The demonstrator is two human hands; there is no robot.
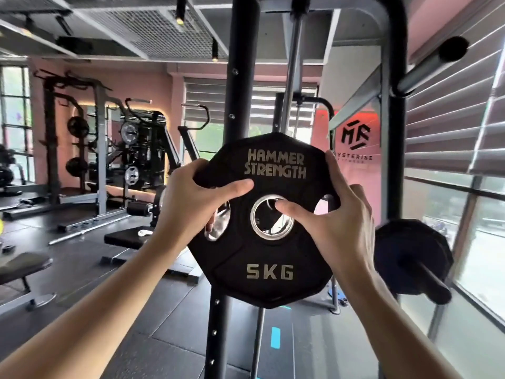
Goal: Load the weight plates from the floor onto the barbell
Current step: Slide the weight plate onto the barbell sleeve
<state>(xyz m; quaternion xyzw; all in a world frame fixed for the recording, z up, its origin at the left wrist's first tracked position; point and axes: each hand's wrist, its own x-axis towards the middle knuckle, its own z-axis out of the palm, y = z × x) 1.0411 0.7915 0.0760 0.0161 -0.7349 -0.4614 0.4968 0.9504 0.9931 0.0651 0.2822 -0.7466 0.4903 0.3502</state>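
Holding 5 kg plate (269,222) upright, mid-frame, face-on to cam. Left hand (191,198) gripping its left edge thru a cutout; right hand (336,214) clamping right edge, thumb hooking centre hole. Loaded plate (410,255) sitting lower right on sleeve, near the held plate's right edge.

Bare forearms; hands (273,214) without rings or gloves.

Bright daylight comes in through the windows (475,236) on the right and looks washed out. The room is softly lit, a bit blurry, and straight lines bend near the edges.
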